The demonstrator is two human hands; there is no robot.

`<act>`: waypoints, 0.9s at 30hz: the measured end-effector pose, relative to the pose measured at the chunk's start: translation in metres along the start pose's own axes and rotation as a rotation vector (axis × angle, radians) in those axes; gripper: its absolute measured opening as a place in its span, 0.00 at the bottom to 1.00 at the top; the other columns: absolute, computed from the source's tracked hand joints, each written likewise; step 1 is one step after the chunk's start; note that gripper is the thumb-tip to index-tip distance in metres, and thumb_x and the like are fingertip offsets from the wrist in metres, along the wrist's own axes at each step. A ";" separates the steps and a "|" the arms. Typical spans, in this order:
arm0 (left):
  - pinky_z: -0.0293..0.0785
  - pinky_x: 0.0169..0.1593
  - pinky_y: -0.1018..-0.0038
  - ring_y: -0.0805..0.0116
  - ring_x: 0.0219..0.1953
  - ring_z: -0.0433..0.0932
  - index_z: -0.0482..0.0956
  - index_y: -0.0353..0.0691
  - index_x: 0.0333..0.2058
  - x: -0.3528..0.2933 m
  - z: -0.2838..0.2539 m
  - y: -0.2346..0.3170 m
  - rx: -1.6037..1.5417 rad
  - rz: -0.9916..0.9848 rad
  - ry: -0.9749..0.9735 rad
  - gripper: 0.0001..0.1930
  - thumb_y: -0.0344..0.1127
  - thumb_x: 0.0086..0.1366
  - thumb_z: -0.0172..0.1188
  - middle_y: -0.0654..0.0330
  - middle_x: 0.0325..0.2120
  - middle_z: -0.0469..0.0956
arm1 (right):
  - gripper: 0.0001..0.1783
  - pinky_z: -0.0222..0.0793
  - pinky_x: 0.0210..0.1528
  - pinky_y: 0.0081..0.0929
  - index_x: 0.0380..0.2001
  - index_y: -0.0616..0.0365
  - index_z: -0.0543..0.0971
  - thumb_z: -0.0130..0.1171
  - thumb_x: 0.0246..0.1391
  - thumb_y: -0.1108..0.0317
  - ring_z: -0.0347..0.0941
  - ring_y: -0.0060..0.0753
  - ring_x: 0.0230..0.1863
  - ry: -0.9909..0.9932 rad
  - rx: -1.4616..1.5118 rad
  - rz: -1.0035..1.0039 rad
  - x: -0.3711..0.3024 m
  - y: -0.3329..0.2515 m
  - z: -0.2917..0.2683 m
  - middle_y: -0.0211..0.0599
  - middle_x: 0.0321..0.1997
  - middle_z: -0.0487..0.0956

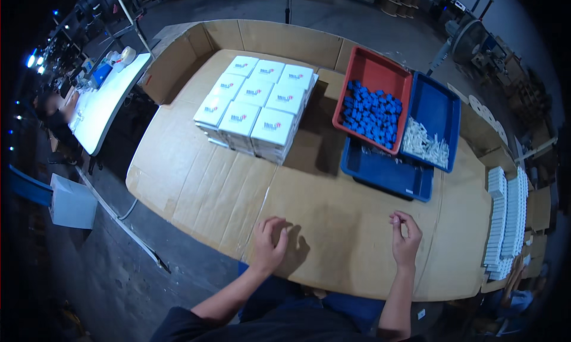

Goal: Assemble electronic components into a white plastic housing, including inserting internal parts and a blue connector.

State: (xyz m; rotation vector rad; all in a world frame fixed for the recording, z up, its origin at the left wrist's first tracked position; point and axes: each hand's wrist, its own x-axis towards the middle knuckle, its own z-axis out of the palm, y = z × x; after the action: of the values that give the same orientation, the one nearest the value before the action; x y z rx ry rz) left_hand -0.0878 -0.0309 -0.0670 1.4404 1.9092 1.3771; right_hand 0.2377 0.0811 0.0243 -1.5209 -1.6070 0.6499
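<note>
My left hand hovers over the near part of the cardboard-covered table, its fingers loosely curled and the thumb apart, with nothing visible in it. To the right, my right hand has thumb and fingertips drawn together in a pinch; anything between them is too small to make out. Beyond it stands a red tray with many small blue plastic parts. A blue tray beside it holds small white pieces. Another blue tray sits partly beneath the red one. Stacked white boxes stand far left of the trays.
Cardboard walls edge the table's far side. Rows of white boxes stand at the right edge. Left of the table are a white worktable with a person and a white bin. A fan stands behind.
</note>
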 end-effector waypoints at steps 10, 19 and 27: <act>0.65 0.63 0.51 0.45 0.62 0.70 0.77 0.39 0.55 0.017 0.003 0.002 0.222 -0.100 -0.082 0.27 0.41 0.59 0.70 0.47 0.59 0.73 | 0.13 0.77 0.50 0.33 0.49 0.63 0.83 0.65 0.64 0.71 0.84 0.41 0.44 -0.336 -0.067 -0.468 0.251 -0.097 0.089 0.45 0.42 0.85; 0.63 0.62 0.49 0.44 0.62 0.69 0.75 0.41 0.56 0.010 0.011 -0.007 0.378 -0.070 -0.187 0.28 0.42 0.57 0.70 0.44 0.58 0.72 | 0.23 0.77 0.52 0.42 0.54 0.64 0.81 0.66 0.62 0.60 0.84 0.51 0.47 -0.750 -0.406 -0.617 0.427 -0.134 0.240 0.54 0.45 0.85; 0.63 0.62 0.49 0.44 0.61 0.69 0.77 0.41 0.53 0.018 0.007 0.000 0.417 -0.069 -0.201 0.25 0.41 0.57 0.70 0.44 0.57 0.73 | 0.29 0.78 0.46 0.45 0.49 0.68 0.83 0.71 0.56 0.51 0.84 0.52 0.43 -1.078 -0.734 -0.553 0.474 -0.114 0.353 0.58 0.43 0.86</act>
State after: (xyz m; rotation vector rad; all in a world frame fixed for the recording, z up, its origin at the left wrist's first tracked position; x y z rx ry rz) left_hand -0.0901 -0.0115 -0.0654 1.6067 2.1690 0.7957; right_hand -0.0916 0.5854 0.0255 -1.0593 -3.2076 0.6115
